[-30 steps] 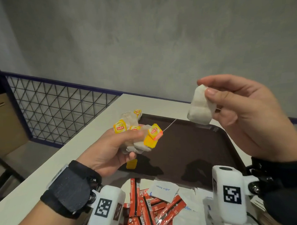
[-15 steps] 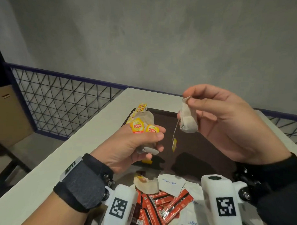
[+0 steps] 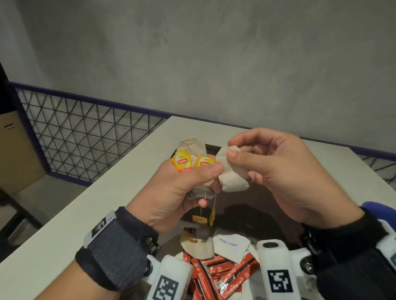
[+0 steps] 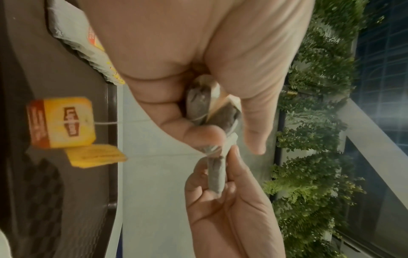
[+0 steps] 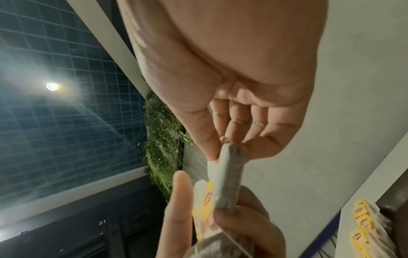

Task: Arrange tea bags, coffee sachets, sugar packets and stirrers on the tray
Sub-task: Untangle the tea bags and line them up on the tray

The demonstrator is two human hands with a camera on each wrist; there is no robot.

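Observation:
My left hand grips a bunch of tea bags with yellow tags above the near end of the dark brown tray. Two tags dangle on strings below it. My right hand pinches a single tea bag between thumb and forefinger, its lower end against the left hand's bunch. The left wrist view shows that single bag meeting the bunch. A row of tea bags lies on the tray's far edge.
Red coffee sachets, white sugar packets and a loose tea bag lie heaped on the white table in front of the tray. A wire-mesh railing runs along the table's far left side.
My hands have come together and lower. The right hand brought its tea bag leftwards against the left hand's bunch. A tea bag dropped onto the heap a moment earlier.

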